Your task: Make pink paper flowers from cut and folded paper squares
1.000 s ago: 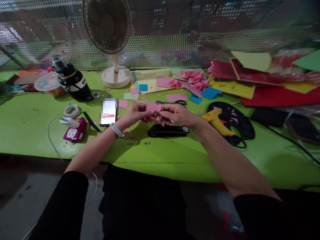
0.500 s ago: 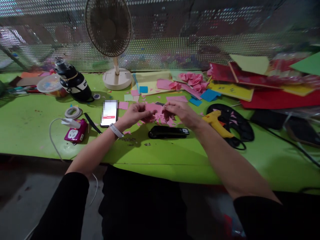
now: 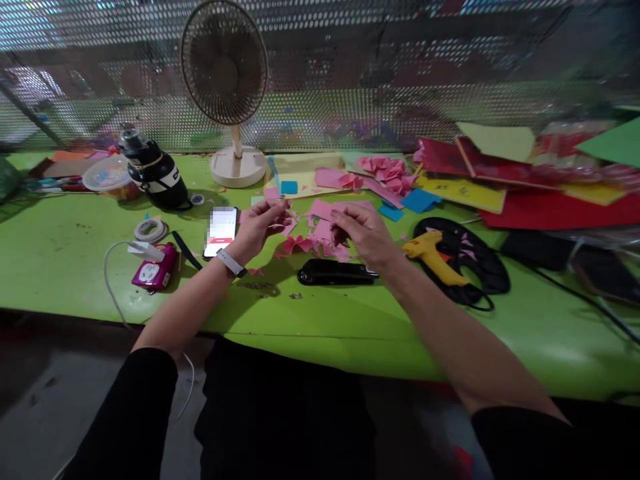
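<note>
My left hand (image 3: 260, 227) is raised a little above the green table (image 3: 60, 240), its fingers pinched on a thin piece of pink paper. My right hand (image 3: 363, 230) rests over a heap of pink paper scraps (image 3: 313, 237), fingers curled and pinching a small pink piece. The two hands are apart. A black stapler (image 3: 333, 272) lies just in front of them. A phone (image 3: 221, 231) with a lit screen lies left of my left hand.
A yellow glue gun (image 3: 433, 257) lies on a black mat at the right. Stacked coloured card (image 3: 525, 180) fills the back right. A desk fan (image 3: 225, 73), a black bottle (image 3: 153, 172), a tape roll (image 3: 149, 231) and a pink charger (image 3: 153, 272) stand at the left.
The hands held one pink piece together; now they have drawn apart, the left hand lifting away to the left and the right hand dropping onto the scraps.
</note>
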The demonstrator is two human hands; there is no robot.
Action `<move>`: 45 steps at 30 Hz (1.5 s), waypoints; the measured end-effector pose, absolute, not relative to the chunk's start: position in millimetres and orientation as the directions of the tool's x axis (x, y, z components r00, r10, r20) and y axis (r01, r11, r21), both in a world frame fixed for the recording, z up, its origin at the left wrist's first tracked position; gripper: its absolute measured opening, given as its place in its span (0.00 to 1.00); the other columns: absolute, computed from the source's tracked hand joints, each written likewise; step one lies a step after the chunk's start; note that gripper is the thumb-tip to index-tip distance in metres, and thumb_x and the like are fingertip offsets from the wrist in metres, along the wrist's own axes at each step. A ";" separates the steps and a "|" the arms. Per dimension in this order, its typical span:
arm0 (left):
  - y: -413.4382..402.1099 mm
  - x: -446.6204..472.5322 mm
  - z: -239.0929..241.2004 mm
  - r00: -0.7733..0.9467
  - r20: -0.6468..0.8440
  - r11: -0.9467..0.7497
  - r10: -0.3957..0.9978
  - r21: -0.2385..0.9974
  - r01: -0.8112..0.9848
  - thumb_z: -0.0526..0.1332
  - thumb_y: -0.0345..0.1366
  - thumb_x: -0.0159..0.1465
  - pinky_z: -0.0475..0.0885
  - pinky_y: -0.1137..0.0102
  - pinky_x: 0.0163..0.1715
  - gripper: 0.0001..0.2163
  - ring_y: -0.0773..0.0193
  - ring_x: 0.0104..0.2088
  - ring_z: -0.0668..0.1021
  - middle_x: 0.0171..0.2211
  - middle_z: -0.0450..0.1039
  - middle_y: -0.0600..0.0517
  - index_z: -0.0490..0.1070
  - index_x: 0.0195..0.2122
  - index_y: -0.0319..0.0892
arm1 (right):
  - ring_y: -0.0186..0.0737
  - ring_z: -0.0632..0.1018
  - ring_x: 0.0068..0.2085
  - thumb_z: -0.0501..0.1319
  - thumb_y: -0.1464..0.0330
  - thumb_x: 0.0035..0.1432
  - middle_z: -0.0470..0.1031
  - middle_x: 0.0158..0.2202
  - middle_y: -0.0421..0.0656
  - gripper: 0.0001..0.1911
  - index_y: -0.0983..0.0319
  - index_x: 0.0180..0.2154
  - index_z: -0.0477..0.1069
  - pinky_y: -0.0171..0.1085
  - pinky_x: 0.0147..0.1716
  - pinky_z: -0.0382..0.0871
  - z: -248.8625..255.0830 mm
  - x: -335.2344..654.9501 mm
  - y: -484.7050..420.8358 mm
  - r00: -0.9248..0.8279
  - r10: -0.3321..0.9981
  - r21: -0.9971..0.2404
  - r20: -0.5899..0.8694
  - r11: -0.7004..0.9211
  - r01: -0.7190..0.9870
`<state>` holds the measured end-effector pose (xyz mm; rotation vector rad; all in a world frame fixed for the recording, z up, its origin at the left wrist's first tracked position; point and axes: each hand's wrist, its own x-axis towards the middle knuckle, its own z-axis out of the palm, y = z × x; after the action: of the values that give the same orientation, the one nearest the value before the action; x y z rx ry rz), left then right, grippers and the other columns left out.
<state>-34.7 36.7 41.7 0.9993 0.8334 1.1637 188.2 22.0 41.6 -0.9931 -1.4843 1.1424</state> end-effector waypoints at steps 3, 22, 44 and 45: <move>29.5 -26.0 41.5 0.310 -0.049 0.144 0.950 0.946 -0.291 0.71 0.45 0.66 0.76 0.74 0.35 0.14 0.70 0.33 0.83 0.35 0.83 0.49 0.79 0.38 0.38 | 0.32 0.74 0.21 0.73 0.38 0.49 0.75 0.23 0.39 0.31 0.59 0.28 0.71 0.33 0.20 0.71 34.6 181.1 19.2 -0.142 0.974 -0.984 0.176 0.176 -0.015; 34.3 -30.6 33.8 0.522 -0.043 0.142 0.852 0.978 -0.150 0.75 0.47 0.61 0.73 0.75 0.28 0.17 0.74 0.26 0.78 0.28 0.77 0.54 0.75 0.31 0.37 | 0.42 0.83 0.39 0.65 0.68 0.68 0.84 0.39 0.42 0.10 0.50 0.44 0.85 0.41 0.40 0.79 28.0 196.9 20.3 -0.471 0.510 -0.449 0.719 0.859 0.245; 28.9 -24.8 32.7 0.490 0.022 0.021 0.872 0.996 -0.082 0.73 0.42 0.63 0.81 0.71 0.37 0.14 0.65 0.34 0.86 0.38 0.85 0.45 0.81 0.44 0.37 | 0.44 0.81 0.41 0.64 0.47 0.67 0.79 0.46 0.48 0.19 0.55 0.36 0.75 0.43 0.38 0.79 28.8 181.4 10.8 -0.116 0.790 -0.704 0.602 0.593 0.391; 29.2 -24.8 31.8 0.497 0.031 0.014 0.867 0.996 -0.088 0.73 0.42 0.63 0.81 0.71 0.37 0.14 0.66 0.34 0.86 0.38 0.85 0.45 0.81 0.44 0.37 | 0.44 0.81 0.41 0.64 0.48 0.67 0.79 0.46 0.48 0.19 0.56 0.37 0.74 0.43 0.38 0.79 27.9 181.7 11.2 -0.127 0.799 -0.712 0.588 0.586 0.388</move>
<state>-24.8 29.2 31.8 1.3538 0.7542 0.8659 181.7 11.2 27.9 -0.9834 -1.7370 0.4754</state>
